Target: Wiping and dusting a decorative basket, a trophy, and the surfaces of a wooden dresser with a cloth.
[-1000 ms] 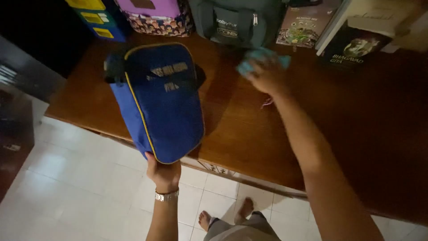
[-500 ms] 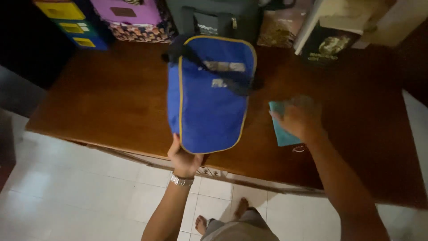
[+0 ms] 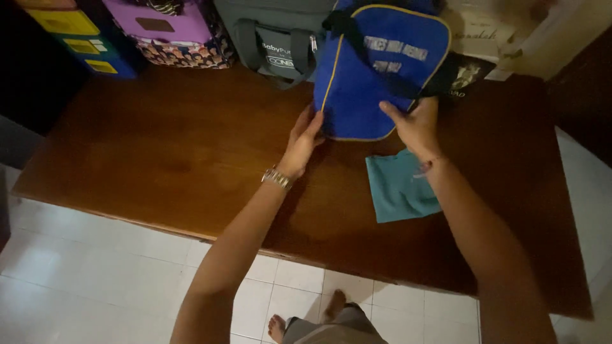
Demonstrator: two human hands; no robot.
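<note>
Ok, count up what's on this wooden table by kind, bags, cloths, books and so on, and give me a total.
Bags: 3 (blue bag held by the left hand and right hand, grey bag, purple patterned bag)
Cloths: 1 (teal cloth)
Books: 1 that can be told (dark book); the pale item above it is unclear
Coloured boxes: 1 stack
Total: 6

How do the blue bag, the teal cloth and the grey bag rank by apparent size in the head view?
1. blue bag, held by left hand and right hand.
2. grey bag, though it is partly hidden and cropped, so its true size is unsure.
3. teal cloth, partly under the right forearm.
</note>
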